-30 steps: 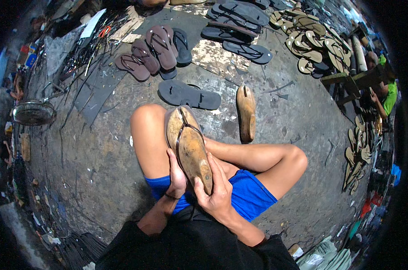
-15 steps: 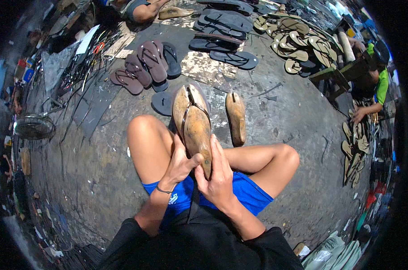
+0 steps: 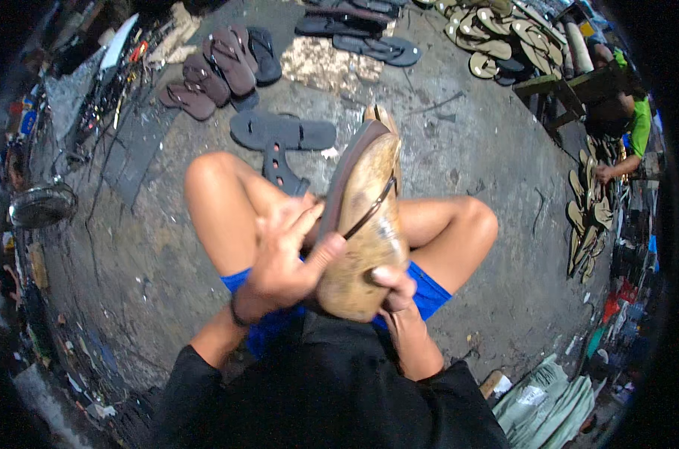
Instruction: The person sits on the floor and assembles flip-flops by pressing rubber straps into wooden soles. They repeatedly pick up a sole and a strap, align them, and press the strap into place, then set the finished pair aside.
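Observation:
A wooden shoe last (image 3: pixel 369 239) stands tilted on edge over my lap. It wears a brown-edged sandal sole (image 3: pixel 348 176) on its left side and a thin dark strap (image 3: pixel 373 211) across it. My right hand (image 3: pixel 397 290) grips the last near its heel end, thumb on the wood, other fingers mostly hidden. My left hand (image 3: pixel 279 262) is slightly blurred, its fingers stretched along the sole and its thumb against the last near the strap. Just beyond, a second last (image 3: pixel 384 114) is partly covered by the held one.
A dark grey sole (image 3: pixel 261 131) and a dark piece with holes (image 3: pixel 279 168) lie beyond my left knee. Brown sandals (image 3: pixel 231 60) stand further left, olive sandals (image 3: pixel 534 41) far right. Another person's hand (image 3: pixel 605 173) touches sandals at right. A fan (image 3: pixel 44 206) sits left.
The last has turned from strap-side up onto its edge, showing the sole. My left hand has moved from the heel end to the sole's side. The view has shifted, and the holed piece now shows.

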A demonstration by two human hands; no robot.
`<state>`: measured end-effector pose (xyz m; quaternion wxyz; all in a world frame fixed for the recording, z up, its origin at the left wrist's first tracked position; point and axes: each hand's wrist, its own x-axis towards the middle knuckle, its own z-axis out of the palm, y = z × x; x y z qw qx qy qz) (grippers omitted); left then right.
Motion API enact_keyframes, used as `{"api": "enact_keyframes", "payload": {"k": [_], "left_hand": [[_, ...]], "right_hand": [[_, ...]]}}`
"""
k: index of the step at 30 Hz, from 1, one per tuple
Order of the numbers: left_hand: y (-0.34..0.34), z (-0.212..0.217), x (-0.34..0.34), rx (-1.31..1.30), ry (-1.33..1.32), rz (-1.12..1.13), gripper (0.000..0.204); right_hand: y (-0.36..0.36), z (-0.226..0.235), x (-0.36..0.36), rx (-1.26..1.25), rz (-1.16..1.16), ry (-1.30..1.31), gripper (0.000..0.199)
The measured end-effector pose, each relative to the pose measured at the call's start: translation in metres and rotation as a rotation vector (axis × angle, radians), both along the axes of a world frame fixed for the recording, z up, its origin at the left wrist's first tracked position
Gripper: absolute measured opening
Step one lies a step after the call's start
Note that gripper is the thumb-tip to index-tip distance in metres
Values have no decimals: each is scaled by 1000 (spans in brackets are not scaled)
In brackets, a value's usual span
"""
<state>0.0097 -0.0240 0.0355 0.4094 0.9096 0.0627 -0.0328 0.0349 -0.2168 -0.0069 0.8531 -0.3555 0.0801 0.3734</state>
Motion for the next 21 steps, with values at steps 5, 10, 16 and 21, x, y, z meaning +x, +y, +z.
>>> {"api": "enact_keyframes", "payload": {"k": [5, 10, 16, 21], "left_hand": [[1, 2, -7, -433, 132, 71, 32], [-37, -2, -46, -754, 329, -91, 35], [-57, 4, -82, -955, 363, -5, 28], [-52, 4, -97, -1029, 505, 42, 28]], "right_hand": [[-14, 13, -29, 247, -337, 230, 88], [-27, 48, -53, 214, -420, 211, 84], [-33, 89, -60, -70, -391, 376, 89], [-42, 85, -65, -25, -320, 420, 94]]}}
